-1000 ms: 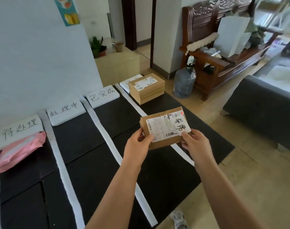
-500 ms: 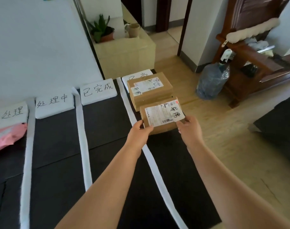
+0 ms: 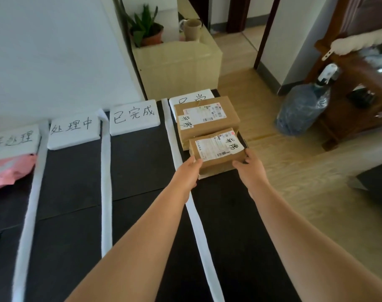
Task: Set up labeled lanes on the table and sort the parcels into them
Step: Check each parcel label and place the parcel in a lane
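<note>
The black table (image 3: 142, 175) is split into lanes by white foam strips (image 3: 106, 182), each headed by a white handwritten label block (image 3: 133, 119). In the rightmost lane I hold a small brown cardboard parcel (image 3: 216, 149) with a shipping label. My left hand (image 3: 189, 171) grips its near left corner, my right hand (image 3: 248, 165) its near right edge. It sits low over the lane, right in front of a larger brown parcel (image 3: 205, 116) lying flat there. A pink mailer bag (image 3: 9, 171) lies in the far-left lane.
Beyond the table stands a low pale cabinet (image 3: 177, 64) with a potted plant (image 3: 146, 29) and a mug (image 3: 192, 29). A blue water jug (image 3: 301, 110) and dark wooden bench (image 3: 360, 88) stand on the wood floor to the right.
Both hands carried the small parcel forward and down into the rightmost lane, up against the larger parcel. My view tilted down and closer to the table.
</note>
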A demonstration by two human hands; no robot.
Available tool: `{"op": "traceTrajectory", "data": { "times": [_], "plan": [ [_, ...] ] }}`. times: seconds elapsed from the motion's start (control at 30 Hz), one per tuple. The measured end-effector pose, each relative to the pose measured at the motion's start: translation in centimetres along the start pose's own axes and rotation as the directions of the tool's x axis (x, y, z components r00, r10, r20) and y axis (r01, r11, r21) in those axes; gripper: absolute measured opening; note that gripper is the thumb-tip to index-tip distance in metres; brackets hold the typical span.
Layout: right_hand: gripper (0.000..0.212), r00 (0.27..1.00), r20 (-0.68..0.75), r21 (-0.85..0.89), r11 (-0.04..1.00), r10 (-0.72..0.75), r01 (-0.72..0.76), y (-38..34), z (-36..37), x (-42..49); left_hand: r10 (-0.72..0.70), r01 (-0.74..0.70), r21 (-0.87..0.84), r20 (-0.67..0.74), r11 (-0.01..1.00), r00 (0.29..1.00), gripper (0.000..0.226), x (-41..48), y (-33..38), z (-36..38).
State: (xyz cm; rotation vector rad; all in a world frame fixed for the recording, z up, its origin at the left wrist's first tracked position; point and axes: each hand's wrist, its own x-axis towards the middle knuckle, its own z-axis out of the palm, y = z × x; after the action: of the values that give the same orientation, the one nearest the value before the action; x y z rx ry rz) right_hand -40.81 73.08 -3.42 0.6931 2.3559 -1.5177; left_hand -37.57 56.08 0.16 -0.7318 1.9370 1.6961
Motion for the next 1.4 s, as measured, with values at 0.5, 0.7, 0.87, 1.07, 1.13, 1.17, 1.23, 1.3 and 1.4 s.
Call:
{"op": "traceTrajectory", "data": {
  "times": [0.5,0.7,0.87,1.07,1.13,1.17,1.23,1.3,1.4],
  "plan": [
    [0.050,0.943,-0.113,-0.101,0.948,-0.312,0.301,-4.3,5.2,-13.9,0.104,-0.108,-0.016,-0.154,0.994,0.983,0.043,-10.1,-4.9,-8.3],
    [0.052,0.919,0.024,-0.146,0.908,-0.394,0.393,-4.7,13.2,-25.2,0.143,-0.161,-0.036,-0.299,0.986,0.943,0.045,-18.8,-11.8,-18.4],
    [0.050,0.871,0.201,-0.124,0.871,-0.448,0.476,-3.6,22.4,-36.7,0.091,-0.159,-0.118,-0.447,0.980,0.890,0.044,-26.8,-20.0,-28.9],
    [0.048,0.755,0.442,-0.055,0.825,-0.485,0.563,-2.0,32.9,-49.3,-0.031,-0.146,-0.249,-0.593,0.957,0.805,0.043,-36.9,-30.2,-40.3],
    [0.047,0.712,0.505,-0.012,0.821,-0.488,0.571,-1.7,35.9,-53.0,-0.054,-0.163,-0.274,-0.641,0.948,0.766,0.042,-40.0,-33.0,-43.5],
    [0.046,0.694,0.529,-0.001,0.818,-0.488,0.575,-1.6,37.5,-54.6,-0.060,-0.171,-0.279,-0.662,0.945,0.747,0.041,-41.3,-34.3,-45.0],
    [0.045,0.668,0.566,0.000,0.810,-0.484,0.587,-1.6,39.7,-57.1,-0.077,-0.183,-0.293,-0.693,0.938,0.717,0.039,-43.0,-36.1,-47.2],
    [0.045,0.627,0.612,-0.007,0.790,-0.482,0.613,-1.7,42.6,-59.9,-0.131,-0.181,-0.332,-0.731,0.926,0.670,0.038,-45.2,-38.1,-49.8],
    [0.045,0.576,0.662,-0.006,0.765,-0.480,0.644,-2.2,46.7,-62.9,-0.195,-0.196,-0.383,-0.770,0.903,0.607,0.038,-47.2,-40.6,-53.1]
  ]
}}
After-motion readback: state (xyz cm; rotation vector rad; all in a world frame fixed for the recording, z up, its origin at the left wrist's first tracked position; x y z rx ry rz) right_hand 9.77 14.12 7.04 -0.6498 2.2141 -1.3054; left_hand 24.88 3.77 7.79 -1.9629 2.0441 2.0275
